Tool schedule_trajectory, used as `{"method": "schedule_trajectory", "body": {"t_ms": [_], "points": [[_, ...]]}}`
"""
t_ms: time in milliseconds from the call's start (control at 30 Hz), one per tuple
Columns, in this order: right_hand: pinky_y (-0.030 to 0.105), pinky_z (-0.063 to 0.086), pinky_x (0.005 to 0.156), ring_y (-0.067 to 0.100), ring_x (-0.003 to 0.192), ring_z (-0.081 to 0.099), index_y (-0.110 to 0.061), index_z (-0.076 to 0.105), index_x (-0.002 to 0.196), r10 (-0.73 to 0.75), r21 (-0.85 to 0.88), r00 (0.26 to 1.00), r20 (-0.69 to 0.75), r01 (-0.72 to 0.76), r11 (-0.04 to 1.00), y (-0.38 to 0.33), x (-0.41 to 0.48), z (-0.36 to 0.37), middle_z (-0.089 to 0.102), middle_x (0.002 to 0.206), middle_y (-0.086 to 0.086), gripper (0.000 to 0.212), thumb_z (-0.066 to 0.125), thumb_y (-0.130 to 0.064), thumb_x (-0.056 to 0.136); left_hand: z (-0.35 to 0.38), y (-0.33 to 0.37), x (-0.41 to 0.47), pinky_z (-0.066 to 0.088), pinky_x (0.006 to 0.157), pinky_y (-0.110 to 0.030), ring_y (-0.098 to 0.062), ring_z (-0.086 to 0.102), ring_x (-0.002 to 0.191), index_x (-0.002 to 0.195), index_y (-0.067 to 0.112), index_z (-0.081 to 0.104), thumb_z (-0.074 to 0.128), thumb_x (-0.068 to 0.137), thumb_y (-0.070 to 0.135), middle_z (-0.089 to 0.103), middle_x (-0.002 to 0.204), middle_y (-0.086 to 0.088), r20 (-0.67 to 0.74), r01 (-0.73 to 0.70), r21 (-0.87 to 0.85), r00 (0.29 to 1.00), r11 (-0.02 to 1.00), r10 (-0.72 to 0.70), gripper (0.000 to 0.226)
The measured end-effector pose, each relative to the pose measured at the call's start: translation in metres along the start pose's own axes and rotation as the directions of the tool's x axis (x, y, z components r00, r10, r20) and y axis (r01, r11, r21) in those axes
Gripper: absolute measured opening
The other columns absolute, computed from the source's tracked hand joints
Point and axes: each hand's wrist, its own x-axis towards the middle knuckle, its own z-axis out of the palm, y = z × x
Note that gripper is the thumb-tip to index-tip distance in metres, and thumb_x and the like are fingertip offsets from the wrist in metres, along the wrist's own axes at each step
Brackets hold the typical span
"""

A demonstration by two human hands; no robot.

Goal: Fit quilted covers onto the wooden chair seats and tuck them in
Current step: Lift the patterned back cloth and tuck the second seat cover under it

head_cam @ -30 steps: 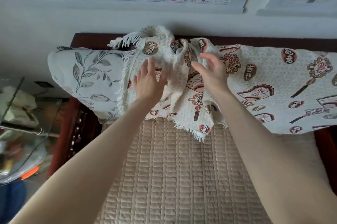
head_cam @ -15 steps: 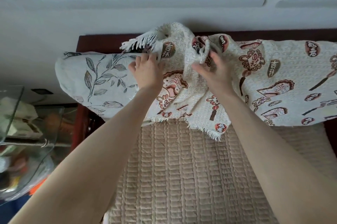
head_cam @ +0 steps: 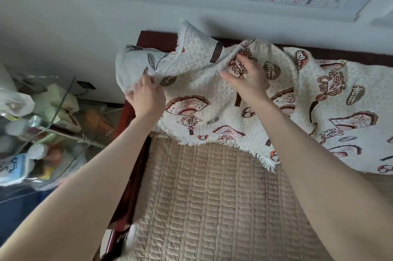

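Plainly the quilted cover (head_cam: pixel 202 197) lies spread across the lower centre. The left hand (head_cam: pixel 146 97) pinches the patterned throw (head_cam: pixel 197 82) mid-frame, and the right hand (head_cam: pixel 248 78) presses it, fingers spread — a hard tug could pull it down.

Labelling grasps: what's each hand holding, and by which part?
Left hand pinches the patterned throw at its left edge, beside the leaf-print cushion. Right hand holds nothing, resting open on the throw.
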Motion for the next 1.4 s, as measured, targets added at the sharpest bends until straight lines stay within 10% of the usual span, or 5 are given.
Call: {"method": "schedule_trajectory", "body": {"t_ms": [367, 733, 900, 1133, 1400], "points": [[0.052, 0.014, 0.116, 0.025, 0.145, 0.019, -0.027, 0.04, 0.146, -0.186, -0.171, 0.979, -0.086, 0.169, 0.971, -0.01, 0.021, 0.001, 0.027, 0.157, -0.002, 0.087, 0.071, -0.062, 0.073, 0.003, 0.058, 0.031, 0.036, 0.096, -0.042, -0.017, 0.044, 0.064, 0.077, 0.015, 0.05, 0.058, 0.089, 0.051, 0.042, 0.063, 0.007, 0.081, 0.055, -0.311, 0.996, 0.949, -0.032, 0.039], [0.06, 0.009, 0.115, 0.021, 0.142, 0.02, -0.029, 0.044, 0.142, -0.091, -0.183, 0.992, 0.084, 0.105, 0.977, -0.027, 0.027, 0.051, 0.037, 0.147, -0.006, 0.08, 0.064, -0.068, 0.075, -0.026, -0.003, 0.074, 0.028, 0.102, -0.039, -0.024, 0.053, 0.105, 0.119, 0.006, 0.046, 0.044, 0.096, 0.046, 0.058, 0.109, -0.006, 0.039, 0.195, -0.229, 0.981, 0.954, -0.191, 0.046], [0.052, 0.001, 0.114, 0.018, 0.139, 0.021, -0.03, 0.053, 0.135, -0.046, -0.287, 0.998, 0.037, 0.054, 0.956, -0.043, 0.023, 0.051, 0.042, 0.14, -0.009, 0.07, 0.063, -0.067, 0.077, -0.027, 0.008, 0.099, 0.036, 0.093, -0.037, -0.024, 0.051, 0.078, 0.068, 0.021, 0.044, 0.059, 0.085, 0.052, 0.046, 0.064, 0.007, 0.16, 0.148, -0.209, 0.98, 0.967, -0.115, 0.039], [0.04, 0.032, 0.108, 0.018, 0.126, 0.043, -0.031, 0.06, 0.121, -0.043, -0.108, 0.99, 0.133, 0.058, 0.993, -0.067, 0.027, 0.084, 0.051, 0.122, -0.013, 0.086, 0.062, -0.086, 0.056, -0.037, -0.039, 0.101, 0.029, 0.098, -0.036, -0.027, 0.033, 0.126, 0.118, 0.005, 0.055, 0.047, 0.098, 0.035, 0.04, 0.139, -0.008, -0.04, 0.065, -0.194, 0.996, 0.979, -0.074, 0.036], [0.055, -0.001, 0.115, 0.019, 0.142, 0.022, -0.033, 0.047, 0.139, -0.015, -0.398, 0.996, 0.082, 0.047, 0.916, -0.071, 0.018, 0.094, 0.046, 0.143, -0.005, 0.084, 0.061, -0.078, 0.069, -0.046, -0.058, 0.091, 0.034, 0.065, -0.037, -0.03, 0.047, 0.076, 0.095, 0.009, 0.03, 0.036, 0.103, 0.03, 0.05, 0.084, -0.011, -0.107, 0.109, -0.345, 0.982, 0.932, -0.154, 0.024]]}}
